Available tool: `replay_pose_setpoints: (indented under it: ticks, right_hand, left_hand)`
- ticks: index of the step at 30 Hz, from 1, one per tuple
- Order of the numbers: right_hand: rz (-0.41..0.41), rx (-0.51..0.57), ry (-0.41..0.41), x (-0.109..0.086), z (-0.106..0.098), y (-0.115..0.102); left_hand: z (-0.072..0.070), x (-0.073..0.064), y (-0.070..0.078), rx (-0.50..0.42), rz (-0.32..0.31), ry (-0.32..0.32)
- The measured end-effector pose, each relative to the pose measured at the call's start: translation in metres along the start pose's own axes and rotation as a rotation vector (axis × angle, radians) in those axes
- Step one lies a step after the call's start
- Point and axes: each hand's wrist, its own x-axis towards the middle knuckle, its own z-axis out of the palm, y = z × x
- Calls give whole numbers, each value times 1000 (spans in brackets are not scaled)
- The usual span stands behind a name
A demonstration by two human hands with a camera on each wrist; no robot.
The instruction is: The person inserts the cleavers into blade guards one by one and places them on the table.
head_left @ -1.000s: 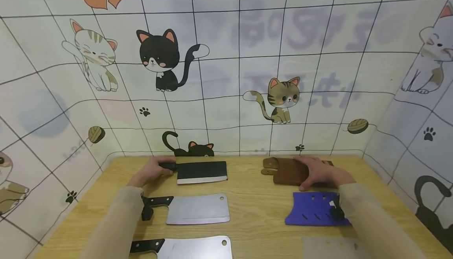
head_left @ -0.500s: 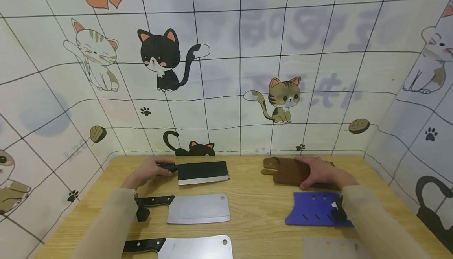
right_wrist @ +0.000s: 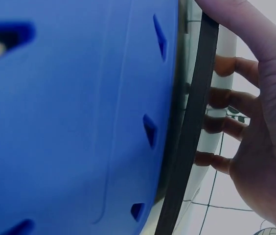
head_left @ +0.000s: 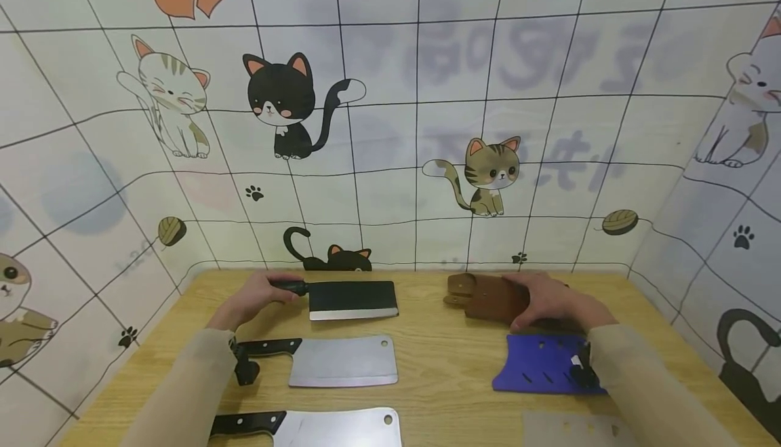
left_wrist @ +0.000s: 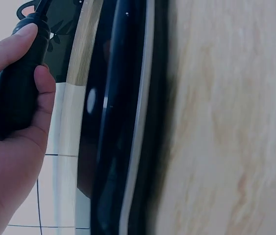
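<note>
At the back left of the table, my left hand (head_left: 255, 298) holds the black handle (left_wrist: 18, 83) of a dark-bladed cleaver (head_left: 352, 296), thumb and fingers wrapped round it. The blade points right, its pale edge toward me. On the back right lies a brown leather knife sheath (head_left: 491, 296) with strap ends at its left. My right hand (head_left: 546, 301) grips this sheath across its width, thumb at the near edge and fingers over the far edge. The right wrist view shows the sheath edge-on as a dark strip (right_wrist: 189, 127) between thumb and fingers.
A silver cleaver (head_left: 344, 362) with a black handle lies nearer me, and another silver cleaver (head_left: 338, 430) sits at the bottom of the view. Below the right hand are a blue blade guard (head_left: 531, 363) and a translucent one (head_left: 570, 431). A cat-printed cloth (head_left: 390, 128) surrounds the table.
My left hand has slid slightly left along the cleaver's handle. The right hand has shifted the leather sheath a little to the left, and its strap ends look turned.
</note>
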Motion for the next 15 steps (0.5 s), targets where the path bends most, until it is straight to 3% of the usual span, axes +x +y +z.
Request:
replay_pose_setpoints:
  ticks: [15]
  right_hand:
    - [-85, -21, 11, 1, 1, -19]
  left_hand:
    - [16, -1, 20, 47, 23, -1]
